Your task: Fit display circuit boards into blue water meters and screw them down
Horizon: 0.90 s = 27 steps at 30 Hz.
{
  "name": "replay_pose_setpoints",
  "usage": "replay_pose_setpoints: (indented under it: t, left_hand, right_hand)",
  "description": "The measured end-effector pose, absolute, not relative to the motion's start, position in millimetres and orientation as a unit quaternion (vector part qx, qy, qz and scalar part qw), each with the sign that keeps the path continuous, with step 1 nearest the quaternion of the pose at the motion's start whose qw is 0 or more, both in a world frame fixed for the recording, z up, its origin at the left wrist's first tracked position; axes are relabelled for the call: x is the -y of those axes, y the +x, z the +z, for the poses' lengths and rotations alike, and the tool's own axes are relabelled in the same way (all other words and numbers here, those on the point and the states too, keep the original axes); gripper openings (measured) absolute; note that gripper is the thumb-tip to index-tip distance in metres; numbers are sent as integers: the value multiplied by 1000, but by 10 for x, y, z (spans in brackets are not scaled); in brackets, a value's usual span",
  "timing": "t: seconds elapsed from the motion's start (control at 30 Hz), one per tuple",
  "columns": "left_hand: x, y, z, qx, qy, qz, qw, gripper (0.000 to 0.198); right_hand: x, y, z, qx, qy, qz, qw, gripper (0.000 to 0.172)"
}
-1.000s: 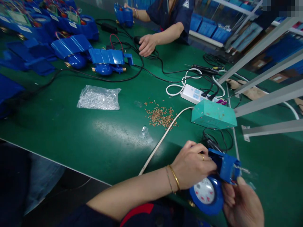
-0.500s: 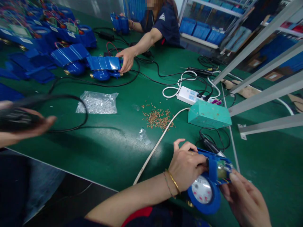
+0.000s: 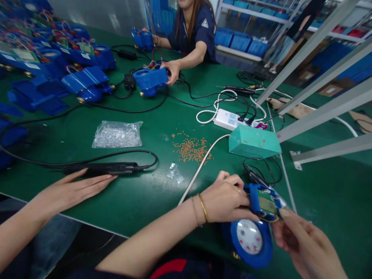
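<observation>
My left hand (image 3: 225, 199), with gold bangles on the wrist, grips the blue housing of a water meter (image 3: 255, 248) from the left. My right hand (image 3: 308, 248) holds the far edge of the same meter, with the fingertips next to the open compartment. A green circuit board (image 3: 267, 204) shows inside that compartment. The round white dial (image 3: 249, 237) faces up and toward me, below the board. A co-worker's hand (image 3: 74, 190) rests flat on the green table (image 3: 139, 201), beside a black corded tool (image 3: 100, 168).
Near my hands lie copper pins (image 3: 192, 149), a clear plastic scrap (image 3: 174, 173), and a teal box (image 3: 254, 142). A bag of silver parts (image 3: 117, 135) and a white power strip (image 3: 228, 119) lie further off. Blue meters (image 3: 72, 54) crowd the far left; grey metal frame bars (image 3: 319, 112) run along the right.
The meter has turned, showing more of its circuit board. The co-worker at left has set the black tool on the table. The co-worker opposite now holds a meter nearer the table's middle.
</observation>
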<state>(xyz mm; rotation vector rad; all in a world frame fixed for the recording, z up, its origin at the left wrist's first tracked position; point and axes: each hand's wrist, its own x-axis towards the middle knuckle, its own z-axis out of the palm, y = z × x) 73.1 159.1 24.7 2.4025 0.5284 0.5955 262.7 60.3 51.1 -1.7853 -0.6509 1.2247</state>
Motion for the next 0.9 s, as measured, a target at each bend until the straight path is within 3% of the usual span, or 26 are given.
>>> replay_pose_setpoints:
  t: [0.13,0.23,0.5,0.9]
  left_hand:
    - [-1838,612,379,-95,932,144,318,8]
    - [-1965,637,382,-59,931,115,341,8]
    - [-2004,664,239,-15,915,202,349,8]
    - [-1454,819,41,-298,829,311,356,17]
  right_hand:
    - [-588,2688,487,291,-697,502,421,52]
    - [-615,2637,514,293,-699,485,435,55]
    - [-633,2550,551,286,-698,477,451,52]
    - [-615,2526,525,292,-677,470,485,45]
